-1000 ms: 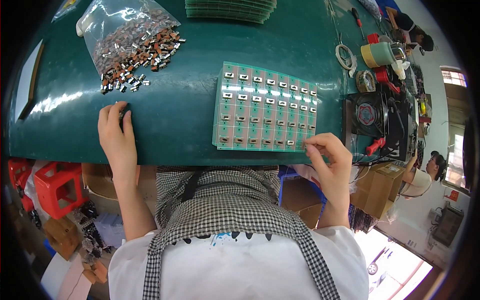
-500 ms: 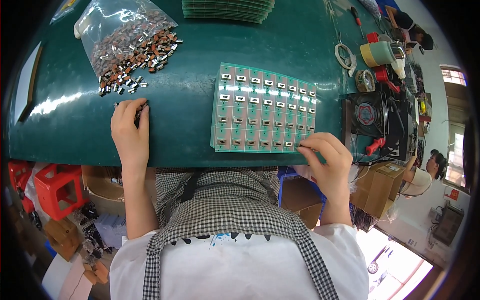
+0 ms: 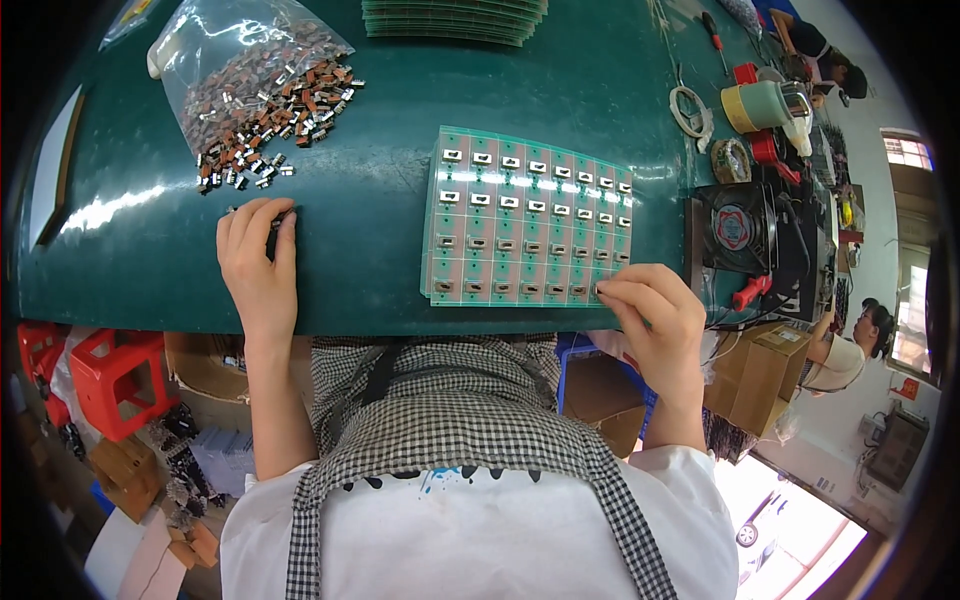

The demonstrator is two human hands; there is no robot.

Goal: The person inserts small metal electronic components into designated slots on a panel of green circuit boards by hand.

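A green circuit board panel (image 3: 515, 226) lies on the table in front of me, with rows of small metal slide switches (image 3: 537, 168) set on it. My right hand (image 3: 655, 305) is at its near right corner, thumb and forefinger pinched on a tiny dark part that looks like a slide switch, mostly hidden by the fingertips. Further left, my left hand (image 3: 255, 248) rests on the table with curled fingers. Small metal switches peek out at its fingertips; how many it holds is hidden. Just beyond that hand, loose switches (image 3: 300, 115) spill from a clear plastic bag (image 3: 215, 60).
A stack of green boards (image 3: 455, 20) stands at the far edge. On the right are a black fan (image 3: 737, 229), a green-yellow container (image 3: 752, 107), tape rolls (image 3: 730, 160) and a screwdriver (image 3: 714, 32). Two people sit further right. Red stools (image 3: 118, 382) stand at lower left.
My left hand has shifted slightly left, its fingers still curled. The right fingertips stay at the board's near right corner with only a tiny movement. The panel's near edge has moved slightly toward me.
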